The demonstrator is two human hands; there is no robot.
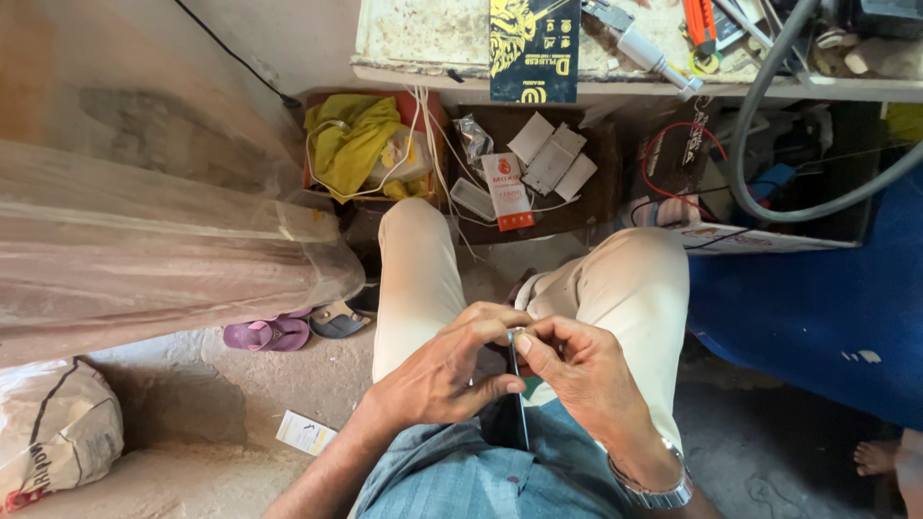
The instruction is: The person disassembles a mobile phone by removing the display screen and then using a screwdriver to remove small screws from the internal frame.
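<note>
I sit with my knees apart, in beige trousers. Both hands meet over my lap around a thin dark flat device (519, 408), seen edge-on and standing upright. My left hand (447, 370) wraps its left side, thumb along the lower edge. My right hand (577, 370), with a metal wristwatch (654, 485) on the wrist, pinches the device's top edge with fingertips. Most of the device is hidden between the hands.
A workbench edge (615, 86) with tools and a black-and-yellow package (534, 48) lies ahead. Below it sit boxes holding a yellow cloth (351, 139), white cables and small cartons (510, 187). Purple sandals (269, 333) lie on the floor. Plastic-wrapped bundle (144, 259) left, blue surface (817, 317) right.
</note>
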